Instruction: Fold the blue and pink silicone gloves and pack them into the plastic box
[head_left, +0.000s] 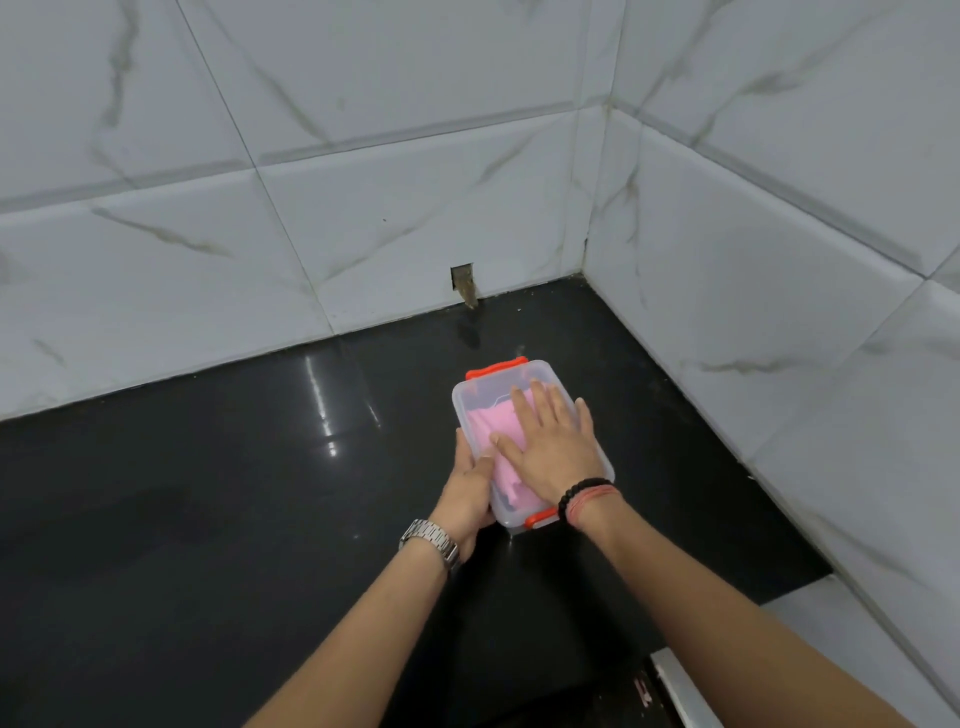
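Mostly, what lies inside the plastic box (530, 441) is hard to read: only pink glove material (501, 470) shows through the clear walls and under the hand, crumpled or folded, I cannot tell which. No blue glove can be made out; if it is in there, the pink one and the hand cover it. Whether a lid is on the box or the hand presses straight onto the glove is not clear from where I stand.

The box sits on the black countertop (208, 493), near the corner where the two marble-patterned tiled walls (363, 182) meet. An orange clip (497, 367) shows at the far end and another (541, 518) at the near end.

The right hand (553, 447) lies flat on top, fingers spread, pressing down rather than gripping, and hides most of the box's right half. The left hand (470, 491) clasps the box's near left side, thumb on the rim, its fingers hidden behind the wall.

A metal watch (430, 543) is on the left wrist; its face is turned away. Dark beads and a reddish thread (584, 499) circle the right wrist. No writing or label is legible anywhere.
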